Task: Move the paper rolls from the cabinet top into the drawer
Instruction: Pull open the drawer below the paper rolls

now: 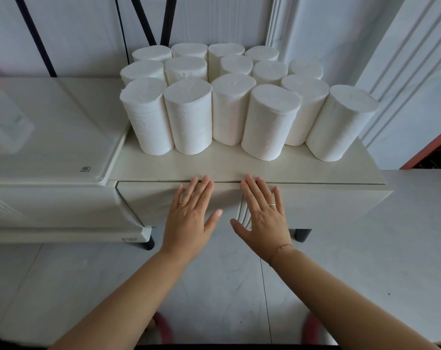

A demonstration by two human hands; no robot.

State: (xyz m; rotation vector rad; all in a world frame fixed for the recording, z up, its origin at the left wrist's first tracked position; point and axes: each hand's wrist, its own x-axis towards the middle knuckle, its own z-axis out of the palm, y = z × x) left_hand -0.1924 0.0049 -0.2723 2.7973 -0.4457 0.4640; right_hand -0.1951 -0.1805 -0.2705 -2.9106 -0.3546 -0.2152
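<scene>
On the cabinet top (pixel 214 165), the paper rolls (pixel 229 107) stand upright in packed rows, long axes vertical. Your left hand (pixel 189 215) and right hand (pixel 262 218) lie flat, fingers straight, on the shut drawer (pixel 328 203), holding nothing. Opening it seems the step in hand; next, find its top edge and pull.

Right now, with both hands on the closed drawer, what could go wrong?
A jerky pull on the drawer could shake the cabinet top and topple the upright paper rolls, packed tightly together. The rightmost roll stands nearest the cabinet's right end and might fall off first. Your left hand and right hand lie flat, no handle visible, so your grip could slip.
</scene>
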